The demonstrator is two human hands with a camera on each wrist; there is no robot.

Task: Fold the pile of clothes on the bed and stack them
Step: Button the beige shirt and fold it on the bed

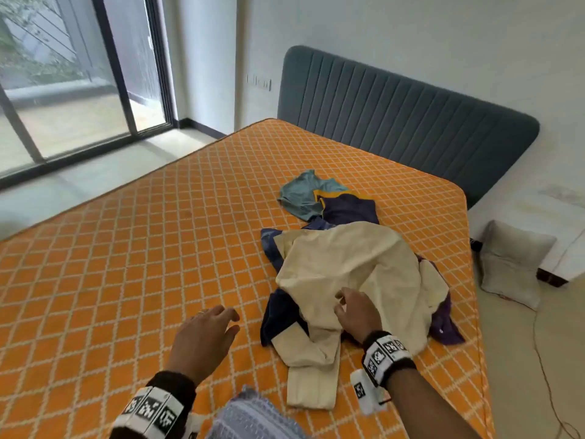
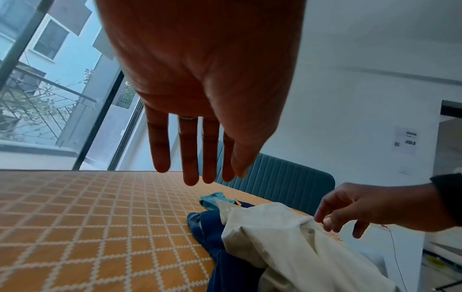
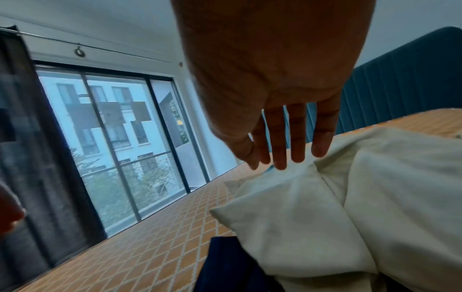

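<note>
A loose pile of clothes lies on the right half of the orange-checked bed [image 1: 126, 264]. A cream garment [image 1: 351, 267] [image 2: 282, 243] [image 3: 312, 213] covers most of it. Dark blue cloth [image 1: 278, 315] [image 2: 212, 229] sticks out beneath, with a teal piece [image 1: 300, 198], a navy piece with yellow trim [image 1: 348, 209] and purple cloth [image 1: 444, 324] around it. My right hand [image 1: 356, 310] [image 2: 360, 205] [image 3: 282, 146] hovers on the cream garment's near part, fingers relaxed, tips at the fabric. My left hand [image 1: 209, 331] [image 2: 192, 150] is spread above bare bedcover left of the pile, holding nothing.
A padded blue-grey headboard [image 1: 411, 115] backs the bed. Glass sliding doors [image 1: 63, 90] fill the left wall. On the floor to the right lie a grey cushion [image 1: 512, 264] and a thin cable [image 1: 544, 359]. Grey striped fabric [image 1: 253, 419] shows at the bed's near edge.
</note>
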